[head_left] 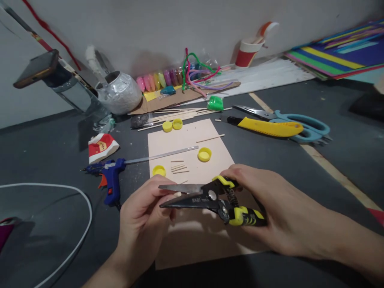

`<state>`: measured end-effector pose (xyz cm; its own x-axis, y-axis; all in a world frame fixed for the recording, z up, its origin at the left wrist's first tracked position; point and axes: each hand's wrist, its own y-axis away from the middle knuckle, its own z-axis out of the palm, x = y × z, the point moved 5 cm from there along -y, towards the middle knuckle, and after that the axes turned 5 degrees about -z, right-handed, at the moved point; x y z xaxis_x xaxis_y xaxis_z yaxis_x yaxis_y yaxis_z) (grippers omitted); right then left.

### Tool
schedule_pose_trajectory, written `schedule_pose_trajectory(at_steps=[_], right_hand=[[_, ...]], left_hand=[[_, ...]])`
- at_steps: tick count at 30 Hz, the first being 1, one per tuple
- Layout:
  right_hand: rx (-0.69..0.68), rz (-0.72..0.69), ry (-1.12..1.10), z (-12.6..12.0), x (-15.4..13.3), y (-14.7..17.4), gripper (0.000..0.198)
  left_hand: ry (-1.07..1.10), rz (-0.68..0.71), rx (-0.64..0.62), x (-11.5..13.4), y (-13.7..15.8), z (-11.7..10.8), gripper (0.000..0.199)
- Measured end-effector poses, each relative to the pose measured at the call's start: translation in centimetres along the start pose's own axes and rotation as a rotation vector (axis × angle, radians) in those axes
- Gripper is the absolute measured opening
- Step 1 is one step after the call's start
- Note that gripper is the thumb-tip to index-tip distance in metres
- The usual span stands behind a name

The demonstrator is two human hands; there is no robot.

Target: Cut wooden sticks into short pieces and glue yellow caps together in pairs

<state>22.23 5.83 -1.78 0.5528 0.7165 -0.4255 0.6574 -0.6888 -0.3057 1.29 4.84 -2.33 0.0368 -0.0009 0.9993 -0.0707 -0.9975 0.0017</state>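
Observation:
In my right hand [288,212] is a pair of black and yellow snips [195,201], its fingers wrapped round the handles and the blades partly apart, pointing left. My left hand [144,216] is closed in a pinch at the blades. Between the blades shows the pale end of a wooden stick [177,195] held by those fingers; most of it is hidden. Below both hands lies a beige sheet [192,252]. Several short cut sticks [179,167] rest on it, near a yellow bottle cap [205,154] and another yellow cap [159,171] beside my left hand.
A blue glue gun [111,180] with a clear glue stick [162,155] lies left, near a white cable [87,216]. Behind are long sticks [180,115], a silver pot [120,94] and coloured clay packs [163,78]. A yellow cutter [270,127] overlaps blue scissors [312,124] at right.

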Motion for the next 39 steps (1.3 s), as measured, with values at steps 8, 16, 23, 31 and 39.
schedule_pose_trajectory(at_steps=[8,16,23,31,39], right_hand=[[-0.071,0.073,-0.062,0.4,-0.5,0.0,0.027],[-0.039,0.165,-0.133,0.1,-0.5,0.2,0.02],[-0.065,0.164,-0.152,0.4,-1.1,-0.1,0.025],[-0.087,0.154,-0.084,0.6,-1.3,0.1,0.025],[-0.092,0.197,-0.071,0.7,-1.0,0.3,0.013]], left_hand=[[-0.016,0.174,0.031,0.2,0.0,-0.2,0.016],[-0.008,0.278,0.078,0.7,0.2,-0.3,0.021],[0.029,0.307,0.17,0.7,0.1,-1.0,0.025],[-0.016,0.369,0.167,0.7,0.2,-0.9,0.023],[-0.007,0.401,0.181,1.0,0.1,-0.7,0.027]])
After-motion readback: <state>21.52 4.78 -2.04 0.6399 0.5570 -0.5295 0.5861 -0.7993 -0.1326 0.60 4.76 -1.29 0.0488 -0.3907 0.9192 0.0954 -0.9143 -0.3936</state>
